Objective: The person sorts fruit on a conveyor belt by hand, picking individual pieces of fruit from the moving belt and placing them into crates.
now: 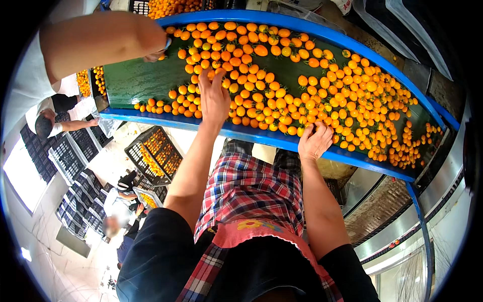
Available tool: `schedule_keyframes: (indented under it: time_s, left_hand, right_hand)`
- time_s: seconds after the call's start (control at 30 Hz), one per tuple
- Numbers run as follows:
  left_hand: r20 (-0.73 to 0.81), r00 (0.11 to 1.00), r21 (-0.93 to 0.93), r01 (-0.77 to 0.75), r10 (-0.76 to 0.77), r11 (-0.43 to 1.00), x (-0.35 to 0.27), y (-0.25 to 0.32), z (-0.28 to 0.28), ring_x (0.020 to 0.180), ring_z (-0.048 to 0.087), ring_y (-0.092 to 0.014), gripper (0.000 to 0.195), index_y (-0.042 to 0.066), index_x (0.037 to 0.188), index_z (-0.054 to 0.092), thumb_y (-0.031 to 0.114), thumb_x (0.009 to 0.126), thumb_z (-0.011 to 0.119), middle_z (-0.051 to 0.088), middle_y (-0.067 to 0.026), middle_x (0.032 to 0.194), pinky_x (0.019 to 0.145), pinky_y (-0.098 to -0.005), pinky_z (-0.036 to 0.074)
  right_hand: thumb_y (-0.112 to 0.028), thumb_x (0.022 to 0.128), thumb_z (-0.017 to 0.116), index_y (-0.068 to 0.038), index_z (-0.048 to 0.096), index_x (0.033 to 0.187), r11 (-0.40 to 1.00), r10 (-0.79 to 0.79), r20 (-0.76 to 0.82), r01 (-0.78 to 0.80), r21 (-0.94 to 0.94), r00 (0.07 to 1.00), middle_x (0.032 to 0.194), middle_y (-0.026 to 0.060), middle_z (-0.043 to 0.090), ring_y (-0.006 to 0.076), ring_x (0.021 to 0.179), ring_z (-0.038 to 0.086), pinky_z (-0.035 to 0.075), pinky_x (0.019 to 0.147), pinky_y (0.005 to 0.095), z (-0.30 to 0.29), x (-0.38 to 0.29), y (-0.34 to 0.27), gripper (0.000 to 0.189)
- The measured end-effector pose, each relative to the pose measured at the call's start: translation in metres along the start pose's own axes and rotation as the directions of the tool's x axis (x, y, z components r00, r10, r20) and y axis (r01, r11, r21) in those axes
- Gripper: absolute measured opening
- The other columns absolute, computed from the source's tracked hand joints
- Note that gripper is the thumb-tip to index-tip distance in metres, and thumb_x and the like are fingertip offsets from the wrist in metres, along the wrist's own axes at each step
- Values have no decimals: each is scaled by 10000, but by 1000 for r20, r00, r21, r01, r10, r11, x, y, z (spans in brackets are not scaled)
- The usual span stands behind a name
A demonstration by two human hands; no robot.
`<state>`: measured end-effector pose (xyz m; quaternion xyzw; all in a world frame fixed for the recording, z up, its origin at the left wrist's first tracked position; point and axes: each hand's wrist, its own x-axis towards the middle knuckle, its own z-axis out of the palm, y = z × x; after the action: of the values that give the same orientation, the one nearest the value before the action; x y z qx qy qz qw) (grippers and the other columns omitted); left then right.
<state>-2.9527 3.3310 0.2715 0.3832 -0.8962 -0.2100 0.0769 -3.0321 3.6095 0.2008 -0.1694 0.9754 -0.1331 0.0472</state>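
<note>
Many small orange-yellow cherry tomatoes (281,102), some with green stems, lie spread over a green conveyor belt (143,81). My left hand (214,99) reaches over the belt left of its middle. Its fingers are stretched out and apart among the tomatoes, with no tomato plainly gripped. At the near blue rail (260,136), my right hand (316,140) rests with bent fingers against tomatoes on the belt's edge. Whether its fingertips pinch one is hidden. The tomatoes are densest to the right of my right hand.
Another person's arm (102,41) crosses the belt's left end. A blue far rail (241,15) bounds the belt. Black plastic crates (154,154) of tomatoes stand on the floor at left. Other people handle crates there. A metal machine frame (449,177) stands at right.
</note>
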Motion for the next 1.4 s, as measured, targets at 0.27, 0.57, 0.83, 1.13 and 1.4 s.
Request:
schedule_keyframes:
  time_s: [0.27, 0.57, 0.83, 1.13, 1.4]
  left_hand:
    - [174, 984, 86, 8, -23, 996, 67, -41, 32, 853, 588, -366, 136, 44, 994, 528, 159, 924, 549, 594, -181, 985, 835, -492, 439]
    - [107, 959, 181, 240, -262, 954, 80, -20, 33, 975, 579, -394, 359, 28, 1236, 408, 169, 935, 543, 535, -237, 1135, 769, -469, 509]
    - [63, 896, -831, 291, -440, 474, 40, -37, -19, 797, 564, -158, 223, 6, 1109, 507, 51, 896, 553, 568, -113, 976, 600, -216, 453]
    - [76, 957, 158, 265, -280, 951, -13, -57, 13, 887, 626, -326, 329, 63, 1168, 573, 160, 854, 592, 582, -201, 1087, 750, -411, 517]
    - [206, 828, -341, 560, -522, 755, -29, -51, 18, 789, 589, -236, 255, 6, 1072, 552, 172, 884, 599, 586, -138, 1002, 692, -327, 490]
  right_hand:
    - [-254, 860, 555, -111, 516, 1021, 1000, -16, -17, 16, 0, 1000, 1034, 88, 460, 293, 1008, 468, 353, 872, 436, -7, 6, 20, 219]
    - [-254, 862, 558, -134, 523, 1000, 1000, 23, 32, -24, 5, 999, 1015, 81, 452, 297, 970, 476, 363, 831, 420, -16, 10, 43, 186]
    - [-225, 844, 564, -103, 539, 978, 1000, -5, -24, 5, 6, 1000, 996, 102, 489, 314, 966, 491, 391, 802, 433, -19, 16, 67, 184]
    - [-213, 849, 565, -131, 524, 984, 999, -31, -9, 31, -27, 999, 1016, 96, 481, 308, 965, 486, 393, 759, 424, -26, 21, 85, 163]
    - [-197, 839, 553, -108, 539, 936, 1000, -22, -12, 22, -12, 1000, 973, 96, 500, 309, 960, 490, 414, 782, 431, -29, 25, 107, 133]
